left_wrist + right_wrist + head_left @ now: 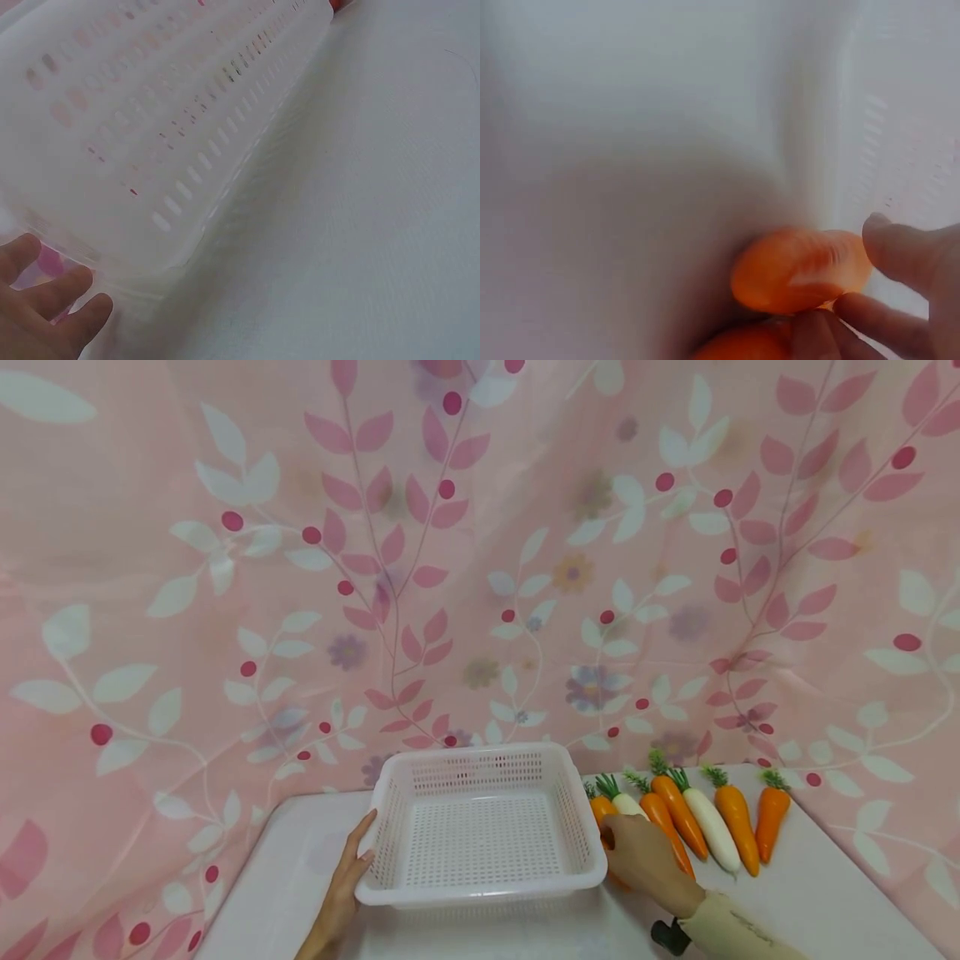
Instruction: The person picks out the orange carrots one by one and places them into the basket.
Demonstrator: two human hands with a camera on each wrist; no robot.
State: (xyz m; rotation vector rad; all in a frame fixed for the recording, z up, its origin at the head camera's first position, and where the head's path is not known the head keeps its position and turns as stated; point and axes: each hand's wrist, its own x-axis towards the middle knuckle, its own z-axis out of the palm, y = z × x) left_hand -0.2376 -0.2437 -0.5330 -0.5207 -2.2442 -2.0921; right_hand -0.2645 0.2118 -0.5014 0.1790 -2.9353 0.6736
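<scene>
A white plastic basket [480, 895] with perforated walls stands on the table, and nothing lies in it. My left hand [347, 872] rests against its left side, fingers fairly straight; the left wrist view shows the fingertips [96, 306] by the outer wall. Just right of the basket, my right hand [647, 858] pinches an orange carrot [799, 271] between thumb and fingers. Most of that carrot is hidden by the hand in the head view. Another carrot [742, 345] lies close to it in the right wrist view.
Right of the hand, more orange carrots [735, 822] and white radishes [708, 828] with green tops lie side by side on the white table [832, 893]. A pink floral cloth [480, 568] hangs behind the table. A dark strap piece [670, 937] sits at the right wrist.
</scene>
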